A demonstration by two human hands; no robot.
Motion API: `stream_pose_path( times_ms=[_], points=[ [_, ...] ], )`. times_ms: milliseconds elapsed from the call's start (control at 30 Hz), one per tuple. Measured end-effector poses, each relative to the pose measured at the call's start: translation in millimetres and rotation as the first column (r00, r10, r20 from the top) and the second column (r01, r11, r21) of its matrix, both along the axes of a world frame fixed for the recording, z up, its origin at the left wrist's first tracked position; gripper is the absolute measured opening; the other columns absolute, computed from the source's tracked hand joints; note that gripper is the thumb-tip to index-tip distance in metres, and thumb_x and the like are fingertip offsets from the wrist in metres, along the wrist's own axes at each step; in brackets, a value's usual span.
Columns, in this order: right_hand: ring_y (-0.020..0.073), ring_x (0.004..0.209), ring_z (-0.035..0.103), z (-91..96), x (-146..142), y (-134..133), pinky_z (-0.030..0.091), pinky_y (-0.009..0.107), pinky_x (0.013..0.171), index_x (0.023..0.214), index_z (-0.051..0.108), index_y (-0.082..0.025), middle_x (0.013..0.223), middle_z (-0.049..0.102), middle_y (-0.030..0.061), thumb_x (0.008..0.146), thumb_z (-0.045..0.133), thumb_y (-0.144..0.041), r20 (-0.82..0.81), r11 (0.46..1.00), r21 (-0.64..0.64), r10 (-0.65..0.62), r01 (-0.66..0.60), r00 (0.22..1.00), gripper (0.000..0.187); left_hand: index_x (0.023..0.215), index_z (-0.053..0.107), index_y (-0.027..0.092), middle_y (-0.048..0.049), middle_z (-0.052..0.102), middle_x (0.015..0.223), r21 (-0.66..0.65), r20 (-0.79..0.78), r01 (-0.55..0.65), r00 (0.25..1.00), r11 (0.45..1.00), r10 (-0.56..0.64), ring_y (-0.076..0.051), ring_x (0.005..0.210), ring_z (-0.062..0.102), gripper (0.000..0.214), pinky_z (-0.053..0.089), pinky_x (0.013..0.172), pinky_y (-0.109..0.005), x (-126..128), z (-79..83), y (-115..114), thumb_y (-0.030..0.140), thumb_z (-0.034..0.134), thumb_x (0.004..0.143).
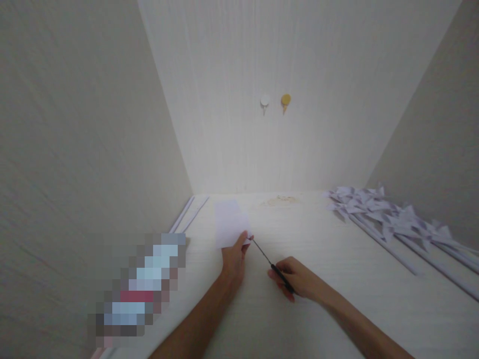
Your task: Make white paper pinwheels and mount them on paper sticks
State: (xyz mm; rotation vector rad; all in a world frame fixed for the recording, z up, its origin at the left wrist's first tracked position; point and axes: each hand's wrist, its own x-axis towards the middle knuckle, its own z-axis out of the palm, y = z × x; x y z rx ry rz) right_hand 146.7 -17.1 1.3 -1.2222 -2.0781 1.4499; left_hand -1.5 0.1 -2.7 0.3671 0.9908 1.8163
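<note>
A sheet of white paper (229, 222) is pinched at its lower right corner by my left hand (235, 257), fingers closed on it. My right hand (292, 278) is wrapped around the black handle of a thin-shafted screwdriver (276, 269). The metal shaft points up and left, and its end meets the paper's corner beside my left fingertips. Whether the tip goes through the paper I cannot tell; my fingers partly cover it.
Several white paper pinwheels (392, 219) with rolled paper sticks (387, 247) lie on the right. Two thin paper sticks (182, 214) rest at the left wall, near a pixelated patch (149, 279). A white hook (265, 101) and a yellow hook (286, 100) are on the back wall.
</note>
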Motion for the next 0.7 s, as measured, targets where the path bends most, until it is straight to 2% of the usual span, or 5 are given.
stream_pose_path(
  times_ms=[467,700],
  points=[
    [0.0069,0.034,0.037,-9.3,2.2,3.3,0.028,0.021,0.04,0.041,0.042,-0.016,0.034,0.042,-0.0029,0.073,0.045,-0.051,0.005,0.999,0.043,-0.008,0.008,1.0,0.047,0.089,0.055,0.013,-0.0026,0.061,0.073,0.022,0.004,-0.013,1.0,1.0,0.012,-0.009,0.06,0.058,0.032,0.049,0.058,-0.02,-0.3,-1.8,2.0,0.005,0.063,0.06],
    [0.0057,0.034,0.032,-8.5,5.5,4.9,0.025,0.019,0.038,0.039,0.044,-0.015,0.034,0.039,-0.0028,0.072,0.045,-0.054,0.053,0.997,0.075,0.027,-0.031,0.998,0.051,0.089,0.055,0.014,-0.0018,0.062,0.078,0.041,0.032,0.004,0.999,0.999,-0.005,-0.008,0.06,0.058,0.032,0.049,0.058,-0.02,-1.5,-2.4,3.0,0.005,0.063,0.06]
  ],
)
